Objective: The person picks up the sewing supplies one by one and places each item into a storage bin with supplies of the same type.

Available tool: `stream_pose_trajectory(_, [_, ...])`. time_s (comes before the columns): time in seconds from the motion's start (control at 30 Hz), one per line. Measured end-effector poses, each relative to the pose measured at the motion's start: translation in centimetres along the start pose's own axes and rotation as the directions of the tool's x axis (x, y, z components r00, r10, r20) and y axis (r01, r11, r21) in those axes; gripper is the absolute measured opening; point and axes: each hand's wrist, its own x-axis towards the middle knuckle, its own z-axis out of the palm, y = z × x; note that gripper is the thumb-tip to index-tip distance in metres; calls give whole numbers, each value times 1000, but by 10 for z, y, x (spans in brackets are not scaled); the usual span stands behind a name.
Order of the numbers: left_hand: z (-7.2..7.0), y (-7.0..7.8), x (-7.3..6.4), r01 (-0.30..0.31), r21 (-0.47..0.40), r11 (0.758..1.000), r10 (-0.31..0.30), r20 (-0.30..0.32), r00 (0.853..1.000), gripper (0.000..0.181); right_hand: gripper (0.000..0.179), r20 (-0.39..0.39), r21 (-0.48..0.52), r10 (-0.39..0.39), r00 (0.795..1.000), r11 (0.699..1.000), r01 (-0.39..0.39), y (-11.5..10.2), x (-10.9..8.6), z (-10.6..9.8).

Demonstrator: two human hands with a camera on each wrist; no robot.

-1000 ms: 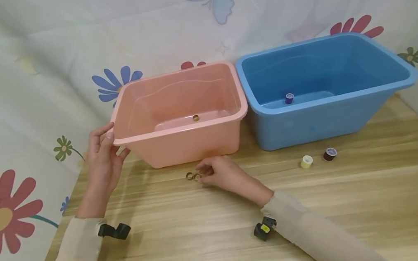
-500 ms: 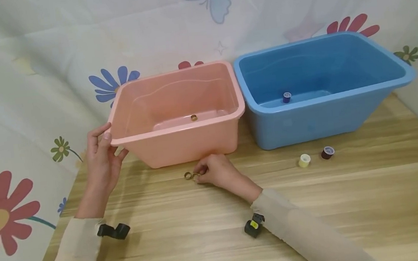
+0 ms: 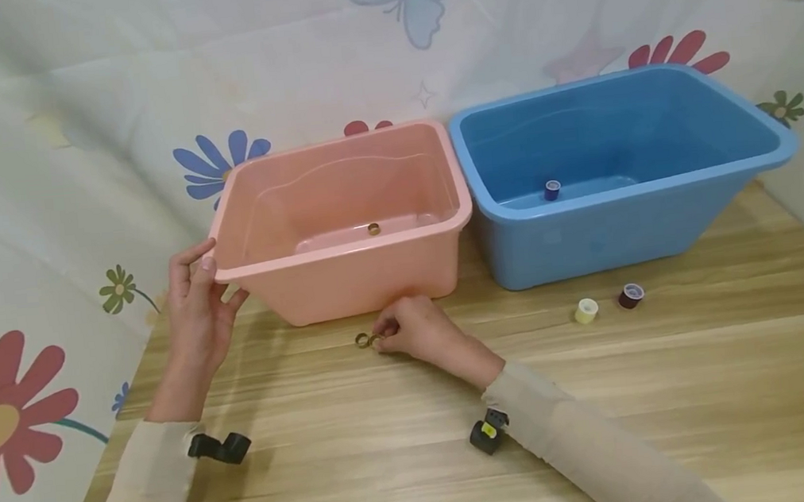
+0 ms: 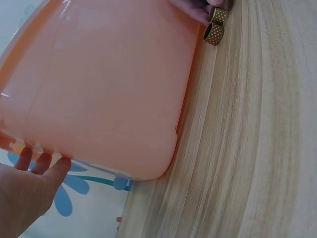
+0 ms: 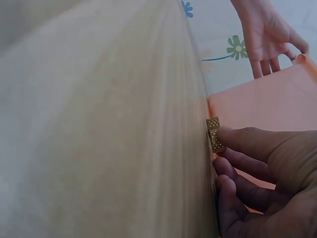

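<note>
My left hand holds the left front corner of the pink plastic bin, its fingertips under the rim in the left wrist view. On the table before that bin, my right hand pinches a gold, dimpled ring thimble between thumb and fingers. A second ring thimble lies right against it on the wood, dimpled too in the left wrist view. Inside the pink bin rests another small gold ring.
A blue bin stands to the right, beside the pink one, with a small purple thread spool inside. In front of it are a pale yellow spool and a dark spool. A flower-printed cloth hangs behind.
My right hand has shifted slightly left and its fingers have come round the nearer ring thimble. The left hand keeps its place on the pink bin.
</note>
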Motion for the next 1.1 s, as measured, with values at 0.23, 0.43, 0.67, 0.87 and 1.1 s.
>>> stream_pose_trajectory(0.23, [2,1,1,10,17,1000,-11,20,1000,28,14,28,10,17,999,1000,-17,-1,-1,-10])
stream_pose_trajectory(0.43, [2,4,1,29,-1,1000,-29,25,999,28,16,9,-3,1,1000,1000,-1,-1,-6,-18])
stream_pose_trajectory(0.67, [1,6,0,45,0,999,-45,28,999,29,14,-25,-47,-34,999,998,32,-5,-16,-33])
stream_pose_trajectory(0.87, [-3,4,3,44,-4,999,-44,43,998,30,14,-33,-77,-66,997,995,63,-14,-27,-52])
stream_pose_trajectory(1.1, [-3,3,4,44,-34,998,-41,58,997,29,16,-48,-98,-150,988,985,144,-24,-36,-75])
